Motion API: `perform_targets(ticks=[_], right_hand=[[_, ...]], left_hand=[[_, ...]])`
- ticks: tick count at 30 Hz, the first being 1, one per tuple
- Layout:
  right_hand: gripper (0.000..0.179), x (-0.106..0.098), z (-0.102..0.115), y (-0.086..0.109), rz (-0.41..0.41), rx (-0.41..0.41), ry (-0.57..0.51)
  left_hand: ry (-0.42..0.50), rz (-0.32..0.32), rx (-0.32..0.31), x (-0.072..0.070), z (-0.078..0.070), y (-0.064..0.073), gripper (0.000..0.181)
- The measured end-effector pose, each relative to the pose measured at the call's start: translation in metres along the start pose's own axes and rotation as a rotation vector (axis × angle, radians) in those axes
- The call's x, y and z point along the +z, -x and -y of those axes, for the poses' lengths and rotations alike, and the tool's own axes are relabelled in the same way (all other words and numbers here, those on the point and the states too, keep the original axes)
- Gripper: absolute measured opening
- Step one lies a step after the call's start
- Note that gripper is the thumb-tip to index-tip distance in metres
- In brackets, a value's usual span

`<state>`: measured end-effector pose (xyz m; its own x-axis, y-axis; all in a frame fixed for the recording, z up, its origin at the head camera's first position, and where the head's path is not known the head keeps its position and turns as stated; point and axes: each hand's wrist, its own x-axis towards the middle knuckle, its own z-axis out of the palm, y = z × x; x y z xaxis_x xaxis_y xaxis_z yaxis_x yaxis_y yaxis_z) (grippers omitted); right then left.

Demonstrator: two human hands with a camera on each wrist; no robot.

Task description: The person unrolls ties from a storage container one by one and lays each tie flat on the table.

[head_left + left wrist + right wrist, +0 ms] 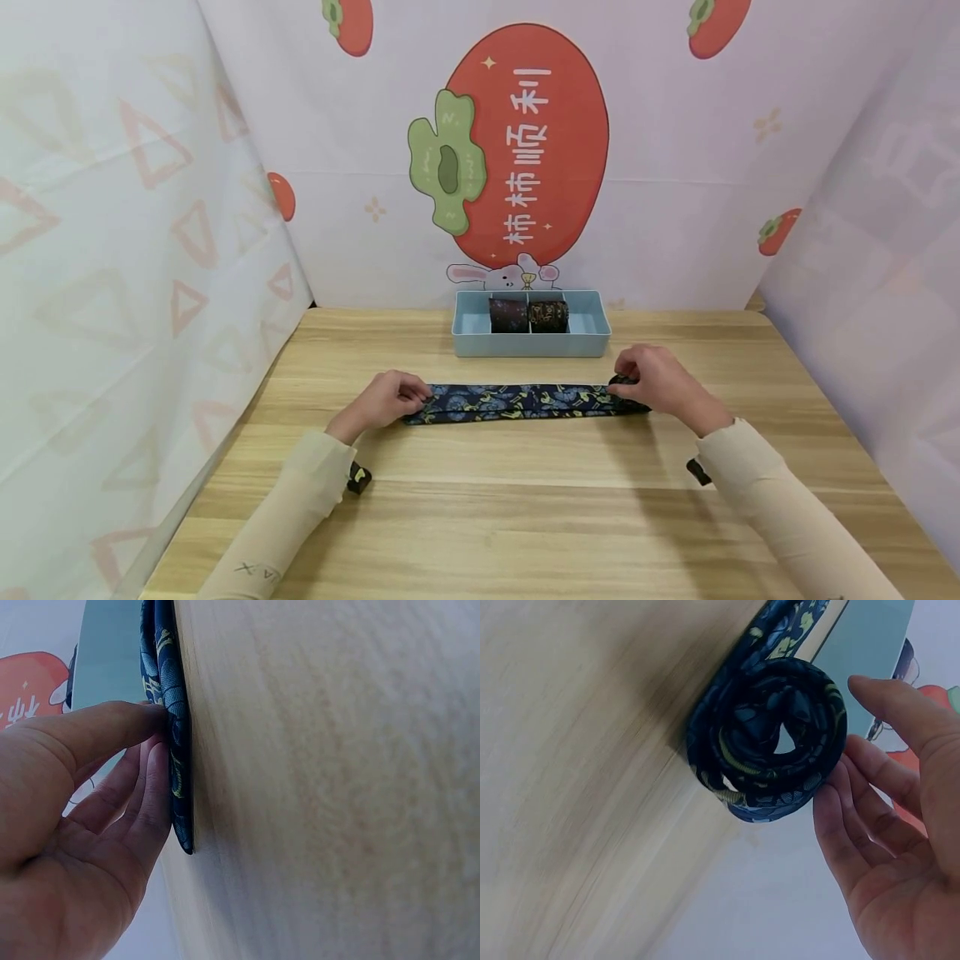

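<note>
A dark blue necktie (517, 402) with blue and yellow figures lies lengthwise across the wooden table, its right end wound into a roll (765, 742). My left hand (392, 398) is at the flat left end; in the left wrist view its thumb and fingertips rest on the tie's upper face (176, 742). At the other end my right hand (660, 385) holds the roll, fingers curved along its outer side and thumb close to its edge. Seen end-on in the right wrist view, the roll has loose turns with small gaps in the middle.
Behind the tie stands a light blue divided box (532, 346). Two rolled ties, one dark reddish (508, 317) and one black with gold pattern (548, 317), sit in its middle compartments. A printed persimmon curtain (675, 242) hangs behind the wooden table (487, 533).
</note>
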<state>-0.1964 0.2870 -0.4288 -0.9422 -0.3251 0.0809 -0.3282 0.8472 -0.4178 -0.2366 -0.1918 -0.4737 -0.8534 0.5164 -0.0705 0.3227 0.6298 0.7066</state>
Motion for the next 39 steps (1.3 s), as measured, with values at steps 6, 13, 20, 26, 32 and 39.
perform_targets(ticks=[6,13,20,26,32,39], right_hand=[[0.024,-0.004,-0.013,0.005,-0.013,0.038,0.016],[0.021,-0.009,-0.027,0.013,0.009,0.07,-0.02],[0.02,-0.011,-0.033,0.015,0.027,0.087,-0.029],[0.021,-0.015,-0.018,0.011,0.0,0.029,0.022],[0.019,-0.01,-0.004,0.003,0.016,-0.049,0.016],[0.016,-0.006,-0.007,0.004,0.02,-0.033,0.01]], left_hand=[[0.0,-0.001,0.003,-0.002,0.003,-0.001,0.021],[-0.018,-0.004,-0.014,-0.006,0.009,0.002,0.021],[-0.024,-0.009,-0.013,-0.01,0.015,0.004,0.022],[-0.036,-0.006,-0.003,-0.011,0.015,0.004,0.021],[-0.035,-0.002,-0.018,-0.01,0.014,0.005,0.021],[-0.023,0.001,-0.011,-0.01,0.013,0.005,0.021]])
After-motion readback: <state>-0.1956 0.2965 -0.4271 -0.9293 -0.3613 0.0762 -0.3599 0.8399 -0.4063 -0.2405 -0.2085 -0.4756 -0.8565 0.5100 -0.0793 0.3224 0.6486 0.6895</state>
